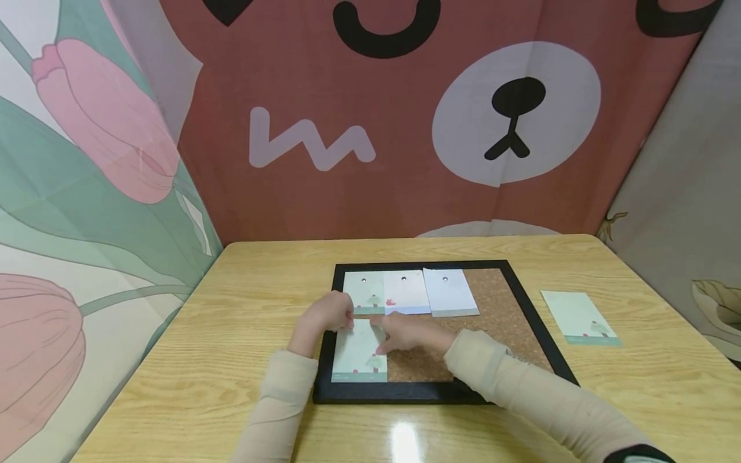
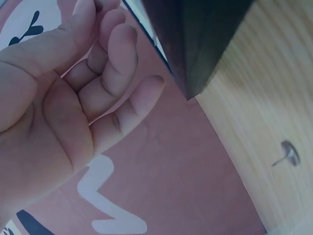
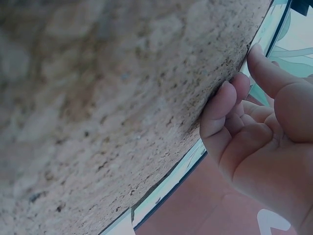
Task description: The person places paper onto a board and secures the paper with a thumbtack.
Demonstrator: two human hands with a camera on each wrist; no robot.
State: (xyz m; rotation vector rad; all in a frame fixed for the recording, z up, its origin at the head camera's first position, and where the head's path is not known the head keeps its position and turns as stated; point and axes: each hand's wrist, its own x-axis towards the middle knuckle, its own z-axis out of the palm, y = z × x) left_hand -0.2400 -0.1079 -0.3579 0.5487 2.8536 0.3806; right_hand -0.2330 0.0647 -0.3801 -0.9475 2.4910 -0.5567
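A pale green note sheet (image 1: 353, 360) lies at the lower left of a black-framed cork board (image 1: 428, 366). My left hand (image 1: 329, 311) pinches the sheet near its upper left corner, though the fingertips are partly cut off in the left wrist view. At the sheet's upper right, my right hand (image 1: 405, 331) rests with index finger and thumb spread apart, touching the paper. Above, a green sheet (image 1: 356, 292), a pink-white sheet (image 1: 408, 296) and a pale blue sheet (image 1: 451, 296) hang in a row, each with one thumbtack near its top.
Another green note sheet (image 1: 581, 318) lies on the wooden table (image 1: 260, 283), right of the board. A loose metal thumbtack (image 2: 292, 152) sits on the table outside the frame. Bare cork (image 1: 498, 321) shows across the board's right side. A printed bear cloth (image 1: 347, 193) hangs behind.
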